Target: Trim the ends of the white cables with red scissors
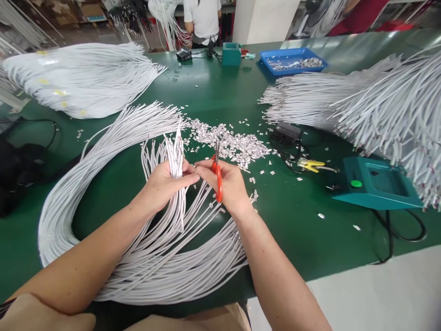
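A small bunch of white cables [176, 158] stands nearly upright in my left hand [165, 181], which is closed round it. My right hand [225, 181] has a pair of red-handled scissors [219, 177] tucked in it, blades pointing away from me. The fingertips of both hands meet over the table, and whatever small thing lies between them is too little to make out. Round my forearms curves a large loop of white cables [58, 216], its far ends beside a heap of small pale pieces [227, 140].
White cable bundles lie at the far left [82, 78] and right [310, 99]. A teal machine [375, 184], yellow-handled pliers [312, 165] and a black box [285, 133] sit at right. Farther back are a blue tray [292, 70], another teal machine [231, 54] and a person [202, 20].
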### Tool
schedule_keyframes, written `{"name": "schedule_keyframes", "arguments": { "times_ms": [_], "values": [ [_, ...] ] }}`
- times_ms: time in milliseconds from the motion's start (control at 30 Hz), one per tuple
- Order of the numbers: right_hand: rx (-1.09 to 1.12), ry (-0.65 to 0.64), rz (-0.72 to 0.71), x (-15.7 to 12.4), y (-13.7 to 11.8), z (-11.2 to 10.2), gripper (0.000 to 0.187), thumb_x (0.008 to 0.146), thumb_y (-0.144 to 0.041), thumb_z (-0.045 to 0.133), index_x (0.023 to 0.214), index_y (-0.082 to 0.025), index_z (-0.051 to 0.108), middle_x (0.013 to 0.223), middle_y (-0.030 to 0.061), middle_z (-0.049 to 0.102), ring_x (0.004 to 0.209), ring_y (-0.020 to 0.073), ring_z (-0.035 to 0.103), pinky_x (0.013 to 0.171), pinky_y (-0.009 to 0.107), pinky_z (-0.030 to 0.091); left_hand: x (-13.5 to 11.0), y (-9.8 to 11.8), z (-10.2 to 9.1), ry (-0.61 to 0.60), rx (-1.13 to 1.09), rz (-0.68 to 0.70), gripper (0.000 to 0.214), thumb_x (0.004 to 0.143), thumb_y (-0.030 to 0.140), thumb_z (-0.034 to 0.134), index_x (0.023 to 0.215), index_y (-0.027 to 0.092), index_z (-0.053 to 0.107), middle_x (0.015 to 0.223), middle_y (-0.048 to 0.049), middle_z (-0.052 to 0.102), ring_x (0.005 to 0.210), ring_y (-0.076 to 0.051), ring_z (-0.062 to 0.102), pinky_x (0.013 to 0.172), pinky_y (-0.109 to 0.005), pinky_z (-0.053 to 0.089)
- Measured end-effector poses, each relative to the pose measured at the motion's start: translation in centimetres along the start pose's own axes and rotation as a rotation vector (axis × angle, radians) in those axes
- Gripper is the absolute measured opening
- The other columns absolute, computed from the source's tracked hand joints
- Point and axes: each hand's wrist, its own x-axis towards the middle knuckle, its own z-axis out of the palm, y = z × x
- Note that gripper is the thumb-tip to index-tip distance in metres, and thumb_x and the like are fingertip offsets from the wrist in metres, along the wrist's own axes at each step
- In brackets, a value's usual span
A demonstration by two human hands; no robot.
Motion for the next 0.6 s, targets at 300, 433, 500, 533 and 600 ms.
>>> {"name": "schedule_keyframes", "arguments": {
  "times_ms": [300, 433, 500, 533, 600],
  "values": [
    [-0.062, 0.543, -0.173, 0.4, -0.2, -2.0, 0.016, 0.076, -0.033, 0.069, 0.086, -0.021, 0.071, 0.081, 0.0028, 0.070, 0.084, 0.0191, 0.062, 0.076, 0.034, 0.048, 0.4, 0.1, -1.1, -0.133, -0.196, -0.082, 0.027, 0.079, 0.041, 0.072, 0.097, 0.021, 0.074, 0.094, -0.0044, 0.068, 0.086, -0.017, 0.063, 0.080, -0.031, 0.051],
    [-0.057, 0.447, -0.221, 0.1, -0.6, -1.3, 0.014, 0.078, -0.034, 0.068, 0.075, -0.021, 0.069, 0.079, 0.0017, 0.069, 0.080, 0.0177, 0.062, 0.078, 0.034, 0.048, 0.4, -0.1, -1.0, -0.089, -0.117, -0.069, 0.030, 0.074, 0.038, 0.078, 0.098, 0.020, 0.073, 0.085, -0.0032, 0.070, 0.079, -0.018, 0.065, 0.085, -0.034, 0.050],
    [-0.028, 0.314, -0.174, -0.2, -0.8, -0.8, 0.013, 0.077, -0.033, 0.069, 0.071, -0.021, 0.070, 0.079, 0.0010, 0.069, 0.078, 0.0169, 0.062, 0.079, 0.034, 0.048, 0.3, -0.2, -0.8, -0.085, -0.082, -0.052, 0.031, 0.073, 0.040, 0.078, 0.095, 0.019, 0.072, 0.084, -0.0035, 0.071, 0.080, -0.019, 0.066, 0.086, -0.036, 0.050],
    [-0.011, 0.257, -0.145, -0.2, -0.9, -0.6, 0.012, 0.077, -0.033, 0.069, 0.073, -0.022, 0.072, 0.080, 0.0008, 0.070, 0.078, 0.0165, 0.062, 0.079, 0.033, 0.048, 0.2, -0.2, -0.6, -0.091, -0.068, -0.047, 0.031, 0.073, 0.040, 0.078, 0.095, 0.019, 0.071, 0.083, -0.0032, 0.072, 0.079, -0.020, 0.067, 0.085, -0.036, 0.051],
    [0.023, 0.179, -0.094, -0.3, -0.9, -0.5, 0.010, 0.077, -0.031, 0.069, 0.076, -0.023, 0.074, 0.083, 0.0004, 0.071, 0.077, 0.0153, 0.062, 0.078, 0.032, 0.048, 0.0, -0.2, -0.3, -0.108, -0.039, -0.040, 0.029, 0.073, 0.039, 0.078, 0.092, 0.020, 0.069, 0.078, -0.0017, 0.071, 0.075, -0.019, 0.067, 0.081, -0.035, 0.051]
  ]
}}
